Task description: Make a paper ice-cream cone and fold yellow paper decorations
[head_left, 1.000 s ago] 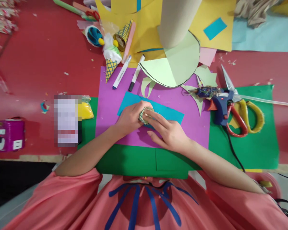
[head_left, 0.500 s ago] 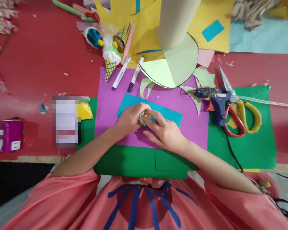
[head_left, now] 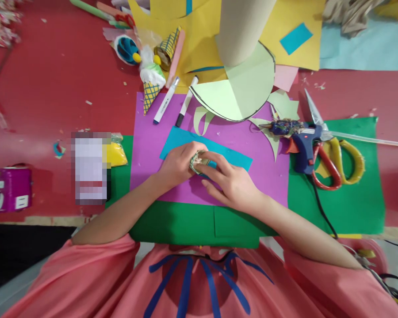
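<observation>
My left hand [head_left: 177,165] is wrapped round a small rolled paper cone [head_left: 195,162], pale with a dark green pattern, its open mouth facing up. Fingertips of my right hand [head_left: 234,183] reach into the mouth and pinch at its wall; the thumb stays a little apart, below. Most of the cone's body is hidden by my left fingers. Under both hands lies a blue paper strip [head_left: 172,141] on a purple sheet [head_left: 146,176]. A pale green paper loop [head_left: 202,121] rests just beyond the strip.
To the right, a blue glue gun [head_left: 305,150] lies over large scissors [head_left: 351,163], with its cord trailing forward. Two markers [head_left: 166,101], a finished paper ice cream cone [head_left: 151,88] and a cardboard tube [head_left: 243,35] on a pale green disc [head_left: 252,88] stand beyond. A phone-like blurred item [head_left: 91,170] is left.
My right fingers have shifted slightly at the cone's mouth, and more of its opening shows now. The left hand keeps its hold; the view has moved a little.
</observation>
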`<action>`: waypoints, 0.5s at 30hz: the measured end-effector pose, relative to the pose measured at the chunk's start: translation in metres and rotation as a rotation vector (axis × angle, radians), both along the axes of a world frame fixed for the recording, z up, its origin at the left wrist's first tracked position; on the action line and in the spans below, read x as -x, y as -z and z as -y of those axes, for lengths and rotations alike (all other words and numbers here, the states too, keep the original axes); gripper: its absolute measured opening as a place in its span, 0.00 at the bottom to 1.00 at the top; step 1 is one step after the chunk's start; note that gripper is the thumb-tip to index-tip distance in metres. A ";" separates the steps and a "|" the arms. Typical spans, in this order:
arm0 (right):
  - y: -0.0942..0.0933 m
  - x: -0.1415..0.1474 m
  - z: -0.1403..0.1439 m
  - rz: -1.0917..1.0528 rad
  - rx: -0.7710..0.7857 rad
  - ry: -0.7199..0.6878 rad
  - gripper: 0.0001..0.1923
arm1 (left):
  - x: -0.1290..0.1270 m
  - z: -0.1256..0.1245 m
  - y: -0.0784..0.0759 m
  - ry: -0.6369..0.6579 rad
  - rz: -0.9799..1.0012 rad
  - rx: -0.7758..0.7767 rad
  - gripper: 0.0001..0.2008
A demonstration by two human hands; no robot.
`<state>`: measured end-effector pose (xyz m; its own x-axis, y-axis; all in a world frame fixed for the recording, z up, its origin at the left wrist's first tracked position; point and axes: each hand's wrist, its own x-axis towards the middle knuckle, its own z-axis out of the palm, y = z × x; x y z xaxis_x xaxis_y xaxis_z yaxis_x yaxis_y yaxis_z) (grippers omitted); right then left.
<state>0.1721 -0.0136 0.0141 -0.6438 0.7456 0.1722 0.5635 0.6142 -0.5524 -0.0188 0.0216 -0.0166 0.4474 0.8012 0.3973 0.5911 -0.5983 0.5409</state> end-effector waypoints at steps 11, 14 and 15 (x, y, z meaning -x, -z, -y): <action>0.005 -0.002 0.001 -0.012 -0.158 0.031 0.20 | 0.002 0.001 0.002 -0.017 0.034 0.009 0.20; 0.007 -0.002 0.001 -0.036 -0.196 0.051 0.19 | 0.003 -0.004 0.000 0.064 0.056 -0.002 0.21; 0.007 -0.002 0.000 -0.035 -0.200 0.053 0.19 | 0.003 -0.005 -0.001 0.084 0.050 0.002 0.21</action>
